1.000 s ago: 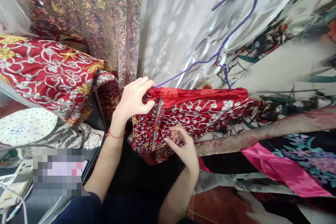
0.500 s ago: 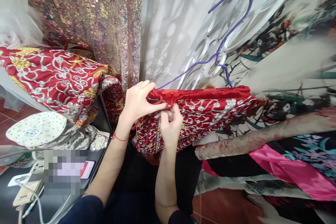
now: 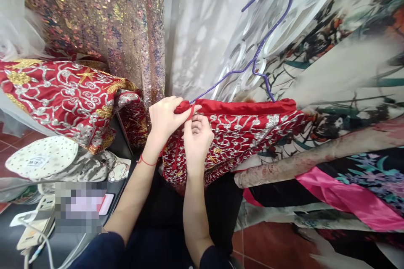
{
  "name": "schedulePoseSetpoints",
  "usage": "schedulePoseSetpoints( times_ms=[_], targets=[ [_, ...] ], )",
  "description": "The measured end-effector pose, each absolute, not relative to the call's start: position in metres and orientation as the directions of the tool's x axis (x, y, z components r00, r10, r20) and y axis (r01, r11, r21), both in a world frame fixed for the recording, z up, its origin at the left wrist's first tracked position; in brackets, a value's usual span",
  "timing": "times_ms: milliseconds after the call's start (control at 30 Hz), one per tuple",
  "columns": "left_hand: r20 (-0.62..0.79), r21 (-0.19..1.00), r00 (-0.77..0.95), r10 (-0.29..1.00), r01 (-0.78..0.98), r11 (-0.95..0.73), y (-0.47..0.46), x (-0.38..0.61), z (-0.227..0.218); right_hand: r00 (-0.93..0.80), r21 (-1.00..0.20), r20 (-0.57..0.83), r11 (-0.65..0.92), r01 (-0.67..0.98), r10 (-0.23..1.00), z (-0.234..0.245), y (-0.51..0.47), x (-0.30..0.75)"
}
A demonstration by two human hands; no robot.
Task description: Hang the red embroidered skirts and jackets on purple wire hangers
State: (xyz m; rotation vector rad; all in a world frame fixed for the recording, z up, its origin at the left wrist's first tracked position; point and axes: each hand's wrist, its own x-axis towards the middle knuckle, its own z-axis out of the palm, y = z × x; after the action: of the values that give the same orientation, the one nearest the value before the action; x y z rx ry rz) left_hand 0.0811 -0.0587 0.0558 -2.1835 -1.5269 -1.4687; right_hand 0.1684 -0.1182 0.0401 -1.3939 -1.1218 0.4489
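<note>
Far left, a white power strip (image 3: 34, 227) sits on the black bench (image 3: 74, 252), and just above it there's a polka-dotted white cloth piece (image 3: 59, 149). Higher up, a red garment with silver and gold embroidery (image 3: 63, 92) drapes over, while a phone (image 3: 106, 204), partly blurred out, lies on the bench near the arm. Sequined fabric (image 3: 107, 17) glitters behind. Now the action: the left hand (image 3: 166, 117), red string bracelet (image 3: 147, 161) at its wrist, clamps the left end of the red top band (image 3: 240, 107) of a second embroidered garment (image 3: 240, 130)! Right beside it, the right hand (image 3: 197, 136) curls its fingers at a thin red strap (image 3: 192, 112); whether the tips pinch it, I can't tell. That second garment spreads rightward from both hands, a purple hanger (image 3: 259, 52) running down into its band. Floral fabric (image 3: 318, 63) and a bright pink sash (image 3: 337, 195) fill the right.
</note>
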Motion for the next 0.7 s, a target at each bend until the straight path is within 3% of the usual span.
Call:
schedulePoseSetpoints(
  times_ms=[167, 267, 467, 700],
  targets=[
    [0.727, 0.454, 0.007, 0.686, 0.746, -0.488, -0.06, 0.083, 0.057, 0.422, -0.782, 0.422, 0.088, 0.617, 0.802, 0.05, -0.121, 0.166],
    [0.717, 0.467, -0.004, 0.697, 0.745, -0.477, -0.06, 0.085, 0.057, 0.393, -0.828, 0.418, 0.165, 0.537, 0.819, 0.048, -0.12, 0.172],
    [0.717, 0.443, 0.001, 0.697, 0.771, -0.457, -0.054, 0.086, 0.054, 0.367, -0.945, 0.318, 0.26, 0.2, 0.874, 0.018, -0.126, 0.18],
    [0.711, 0.441, 0.015, 0.703, 0.769, -0.463, -0.059, 0.086, 0.054, 0.428, -0.93, 0.344, 0.241, 0.276, 0.836, -0.023, -0.145, 0.173]
  ],
)
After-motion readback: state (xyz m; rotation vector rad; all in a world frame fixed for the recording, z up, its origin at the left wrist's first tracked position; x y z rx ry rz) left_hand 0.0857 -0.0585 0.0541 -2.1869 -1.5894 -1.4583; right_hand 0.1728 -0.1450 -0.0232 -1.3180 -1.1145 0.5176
